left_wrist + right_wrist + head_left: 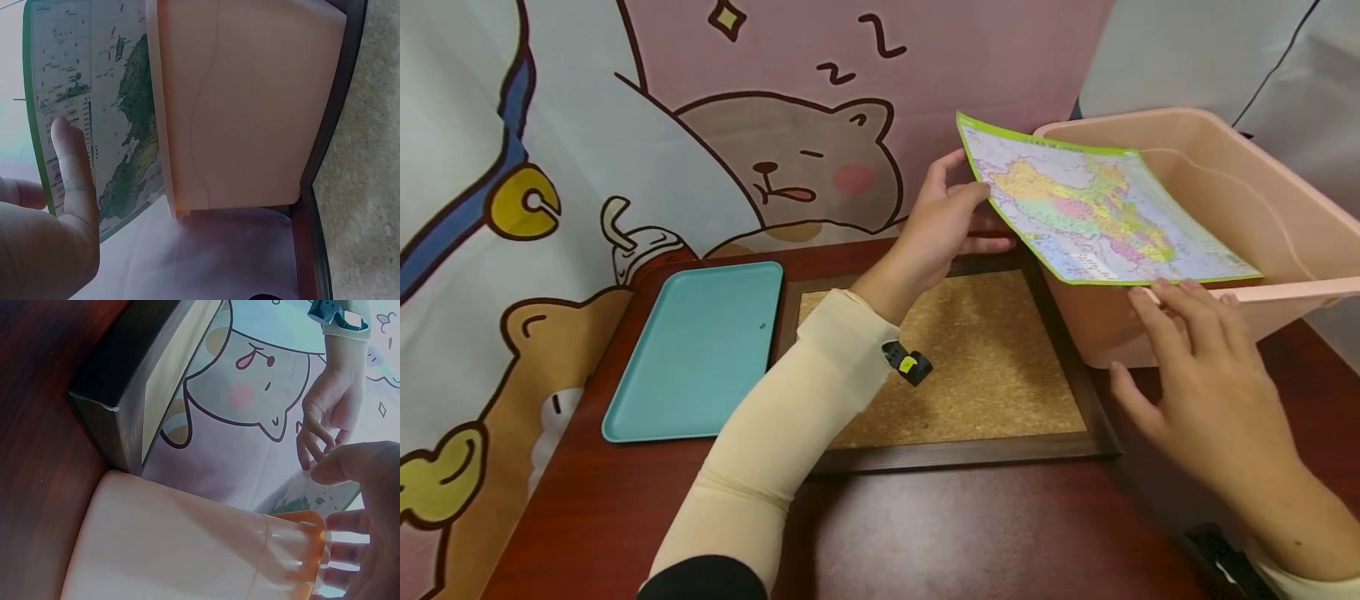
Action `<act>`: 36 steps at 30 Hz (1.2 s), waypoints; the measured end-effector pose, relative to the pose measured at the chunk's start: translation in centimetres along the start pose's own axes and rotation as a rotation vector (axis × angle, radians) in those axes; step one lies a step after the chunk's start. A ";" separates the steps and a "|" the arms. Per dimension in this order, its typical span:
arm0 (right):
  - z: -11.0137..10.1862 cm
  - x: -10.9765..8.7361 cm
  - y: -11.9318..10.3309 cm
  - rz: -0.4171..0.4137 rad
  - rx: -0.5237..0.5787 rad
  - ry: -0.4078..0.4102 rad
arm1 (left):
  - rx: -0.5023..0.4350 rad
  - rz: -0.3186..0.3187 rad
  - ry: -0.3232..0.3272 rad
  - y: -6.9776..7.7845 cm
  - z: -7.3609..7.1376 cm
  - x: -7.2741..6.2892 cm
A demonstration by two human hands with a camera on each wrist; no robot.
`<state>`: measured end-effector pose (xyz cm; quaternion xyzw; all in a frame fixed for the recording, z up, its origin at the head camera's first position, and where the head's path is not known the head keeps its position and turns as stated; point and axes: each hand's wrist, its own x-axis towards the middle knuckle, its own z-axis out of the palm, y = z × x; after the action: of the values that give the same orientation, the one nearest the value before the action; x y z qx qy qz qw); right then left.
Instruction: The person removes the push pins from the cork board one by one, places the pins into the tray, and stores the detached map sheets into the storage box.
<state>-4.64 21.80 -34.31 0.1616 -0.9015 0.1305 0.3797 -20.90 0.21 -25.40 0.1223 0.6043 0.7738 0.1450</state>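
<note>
A map sheet (1090,208) with a bright green border is held up, tilted, over the near left part of a peach plastic bin (1292,208). My left hand (936,221) pinches the sheet's left edge between thumb and fingers. In the left wrist view, the underside of the map (128,125) shows a green landmass print. By the bin's near rim is my right hand (1217,392), its fingers extended and the fingertips close to the sheet's lower edge. Whether those fingertips touch the sheet or the rim, I cannot tell.
A cork board (1000,358) in a dark wooden frame lies left of the bin on the reddish-brown table (985,533). Left of the board lies a teal tray (700,358). A cartoon-printed cloth (985,58) hangs behind the table.
</note>
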 end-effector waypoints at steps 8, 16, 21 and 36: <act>0.0 -0.1 0.1 -0.005 0.000 -0.005 | 0.024 -0.012 0.007 0.0 1.2 1.1; -0.2 -0.2 0.0 -0.014 -0.004 -0.003 | 0.041 -0.030 0.000 -0.6 2.5 1.9; -0.3 0.0 0.0 -0.006 0.001 -0.004 | 0.077 -0.038 0.010 -0.9 3.2 2.5; -0.1 0.0 -0.2 0.044 0.008 -0.007 | 0.115 -0.033 0.012 -2.1 4.3 3.3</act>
<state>-4.46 21.70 -34.23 0.1436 -0.9056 0.1420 0.3731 -22.20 5.79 -26.35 0.1157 0.6505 0.7361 0.1471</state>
